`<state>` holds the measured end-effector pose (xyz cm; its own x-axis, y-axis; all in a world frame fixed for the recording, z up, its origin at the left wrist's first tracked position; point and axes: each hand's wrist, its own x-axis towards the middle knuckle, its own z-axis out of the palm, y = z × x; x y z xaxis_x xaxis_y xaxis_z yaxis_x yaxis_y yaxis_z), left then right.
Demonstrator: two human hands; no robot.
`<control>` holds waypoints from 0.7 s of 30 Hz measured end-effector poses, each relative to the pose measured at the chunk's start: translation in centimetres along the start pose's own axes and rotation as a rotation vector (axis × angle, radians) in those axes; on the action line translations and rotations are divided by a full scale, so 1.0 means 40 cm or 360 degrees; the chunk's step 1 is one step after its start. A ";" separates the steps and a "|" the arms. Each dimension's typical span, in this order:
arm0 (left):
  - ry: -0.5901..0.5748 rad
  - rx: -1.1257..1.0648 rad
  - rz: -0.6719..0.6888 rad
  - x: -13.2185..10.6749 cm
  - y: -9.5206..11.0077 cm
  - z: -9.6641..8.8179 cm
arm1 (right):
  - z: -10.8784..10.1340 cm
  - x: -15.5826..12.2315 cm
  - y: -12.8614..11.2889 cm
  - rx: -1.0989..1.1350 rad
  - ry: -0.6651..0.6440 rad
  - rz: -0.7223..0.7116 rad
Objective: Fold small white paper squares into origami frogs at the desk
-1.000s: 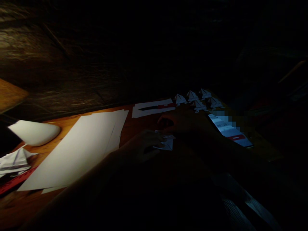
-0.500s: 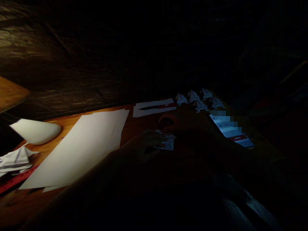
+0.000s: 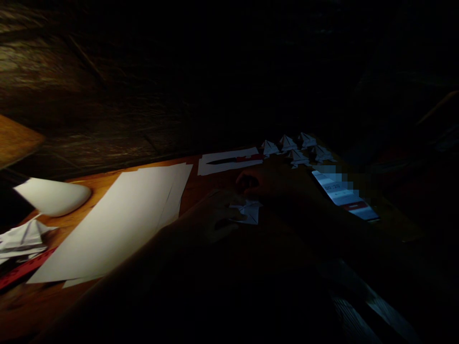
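A small folded white paper (image 3: 252, 212) lies on the dark wooden table, with crease lines showing on it. My left hand (image 3: 218, 212) holds its left side, fingers over the paper and thumb lower down. At the paper's upper edge my right hand (image 3: 256, 183) is closed with curled fingers, its fingertips against the fold. Deep shadow hides much of both hands. Several folded paper figures (image 3: 296, 157) stand beyond my right hand. A knife (image 3: 233, 160) with a red handle rests on white paper strips (image 3: 206, 167) beyond my hands.
Large white sheets (image 3: 125, 215) lie to the left, with a red perforated strip (image 3: 27, 270) and crumpled-looking folded paper (image 3: 23, 239) beside them. A white lamp-like object (image 3: 57, 197) stands at far left. A lit phone (image 3: 344, 196) lies right. A dark wall rises behind.
My left fingers have shifted slightly on the folded paper, and its upper edge is now more covered or pressed down. The right hand stays nearly in place. The phone's timer has advanced.
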<state>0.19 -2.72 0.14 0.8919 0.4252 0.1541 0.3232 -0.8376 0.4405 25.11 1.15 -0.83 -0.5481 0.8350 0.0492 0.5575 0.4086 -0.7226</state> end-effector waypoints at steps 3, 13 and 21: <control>-0.0024 0.0032 0.0024 0.003 0.002 -0.002 | 0.003 0.002 0.004 0.0009 0.0012 -0.0013; -0.0040 0.0067 -0.0010 -0.002 0.005 0.002 | 0.009 0.002 0.005 0.0020 0.0035 0.0024; 0.0012 -0.0046 -0.0071 0.000 0.013 0.001 | 0.002 0.004 0.007 0.0022 -0.0032 -0.0152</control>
<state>0.37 -3.17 0.33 0.8744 0.4645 0.1405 0.3532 -0.8077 0.4722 25.13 1.39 -1.08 -0.6109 0.7848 0.1047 0.4933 0.4807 -0.7250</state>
